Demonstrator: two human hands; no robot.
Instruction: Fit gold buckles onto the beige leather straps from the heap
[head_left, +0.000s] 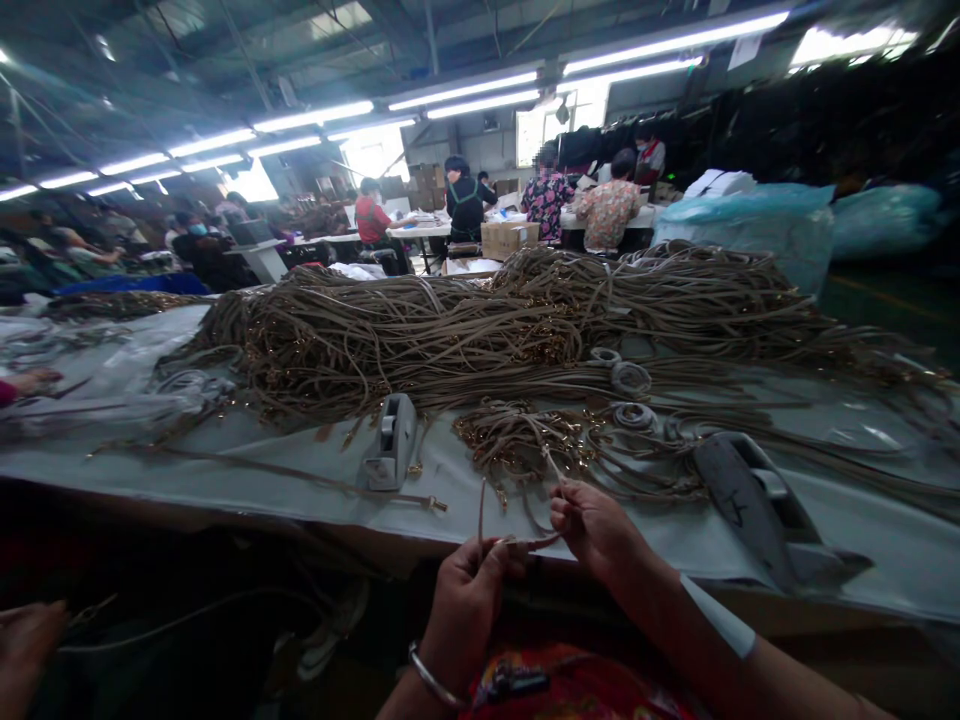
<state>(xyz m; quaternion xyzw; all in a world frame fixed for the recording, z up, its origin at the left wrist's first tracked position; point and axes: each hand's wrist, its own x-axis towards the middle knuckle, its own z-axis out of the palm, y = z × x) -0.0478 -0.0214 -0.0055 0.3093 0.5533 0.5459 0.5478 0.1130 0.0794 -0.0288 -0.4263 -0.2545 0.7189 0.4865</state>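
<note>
My left hand (469, 590), with a silver bangle (435, 678) at its wrist, pinches a thin brown strap (481, 515) just off the table's front edge. One end of the strap stands up above the fingers. A little higher and to the right, my right hand (596, 525) is closed on a narrow strap (553, 465) that runs up toward the pile. Part of the strap spans the gap between both hands. Beyond them lies a small heap of straps with gold-coloured clasps (517, 435). What the fingertips cover is hidden.
Grey tape dispensers stand left (391, 442) and right (757, 510) on the table. A large mound of brown straps (420, 325) fills the back. Rolls of clear tape (630, 378) lie mid-table. Another person's hand (30, 640) shows at lower left. Several people work at tables behind.
</note>
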